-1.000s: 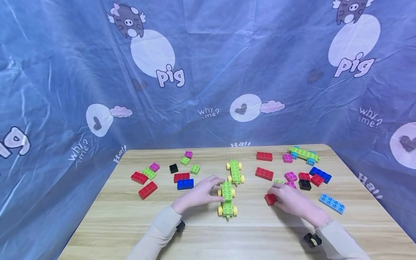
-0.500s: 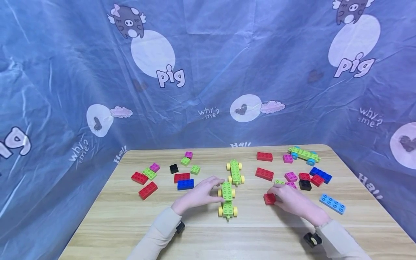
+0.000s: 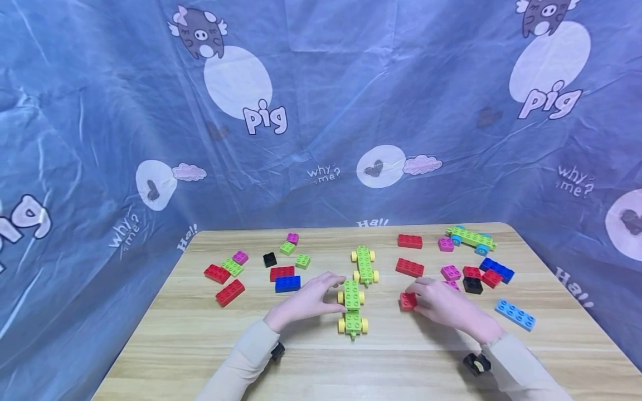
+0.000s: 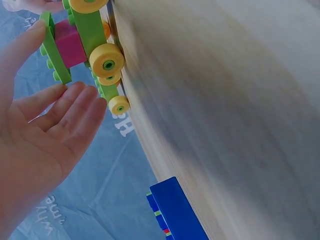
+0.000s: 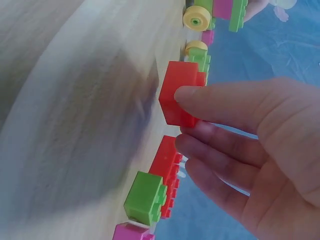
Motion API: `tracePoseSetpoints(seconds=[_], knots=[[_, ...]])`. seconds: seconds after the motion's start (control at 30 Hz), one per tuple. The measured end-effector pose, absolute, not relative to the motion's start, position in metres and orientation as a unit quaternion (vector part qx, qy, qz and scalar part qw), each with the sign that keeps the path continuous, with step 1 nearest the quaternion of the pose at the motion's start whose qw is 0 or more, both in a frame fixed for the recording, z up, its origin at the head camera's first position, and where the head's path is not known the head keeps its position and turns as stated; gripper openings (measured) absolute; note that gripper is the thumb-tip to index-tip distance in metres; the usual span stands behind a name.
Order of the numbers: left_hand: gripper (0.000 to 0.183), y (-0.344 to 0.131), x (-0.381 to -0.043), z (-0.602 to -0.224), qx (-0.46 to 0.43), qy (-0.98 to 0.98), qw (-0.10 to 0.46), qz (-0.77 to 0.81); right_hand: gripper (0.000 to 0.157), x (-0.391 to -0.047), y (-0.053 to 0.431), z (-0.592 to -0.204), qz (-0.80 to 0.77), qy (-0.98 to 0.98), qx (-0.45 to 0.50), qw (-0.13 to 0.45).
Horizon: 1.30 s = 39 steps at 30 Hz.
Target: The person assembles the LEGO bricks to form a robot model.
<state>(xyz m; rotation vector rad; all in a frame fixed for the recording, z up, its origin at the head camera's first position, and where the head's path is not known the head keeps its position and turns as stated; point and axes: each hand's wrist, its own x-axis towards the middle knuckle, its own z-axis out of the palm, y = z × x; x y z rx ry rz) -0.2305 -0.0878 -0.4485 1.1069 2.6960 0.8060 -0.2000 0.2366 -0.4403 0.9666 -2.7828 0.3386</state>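
Observation:
My left hand (image 3: 311,298) is at the near light green toy car base (image 3: 353,323) with yellow wheels. Its thumb and index finger pinch the ends of a light green studded brick (image 4: 54,50), which sits on a pink brick (image 4: 70,44) on top of that base. To the right, my right hand (image 3: 446,303) pinches a red brick (image 5: 172,77) between thumb and fingers, low over the table. In the head view this brick's right part is hidden by the fingers. A second green car base (image 3: 363,264) with yellow wheels stands just beyond the first.
Two long red bricks (image 3: 409,267) lie beyond my right hand. A green brick (image 5: 144,197) is close below its fingers in the right wrist view. A blue brick (image 3: 288,284) lies left of my left hand. A light blue brick (image 3: 515,314) and a blue-wheeled base (image 3: 471,238) are at right.
My right hand has moved slightly left and away from me with the red brick, toward the green cars. The left hand has stayed at the green brick.

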Motion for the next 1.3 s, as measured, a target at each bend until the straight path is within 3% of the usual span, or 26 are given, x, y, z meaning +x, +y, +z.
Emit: tracePoseSetpoints(seconds=[0.33,0.9,1.3], knots=[[0.071,-0.089,-0.229,-0.451,0.357,0.896,0.057,0.26,0.029,-0.205,0.225,-0.434,0.12,-0.924,0.346,0.11],[0.094,-0.092,-0.224,-0.455,0.389,0.903,0.053,0.172,0.028,-0.214,0.21,-0.422,0.151,-0.917,0.351,0.117],[0.083,-0.094,-0.224,-0.455,0.376,0.906,0.051,0.187,0.03,-0.219,0.193,-0.413,0.158,-0.911,0.36,0.129]])
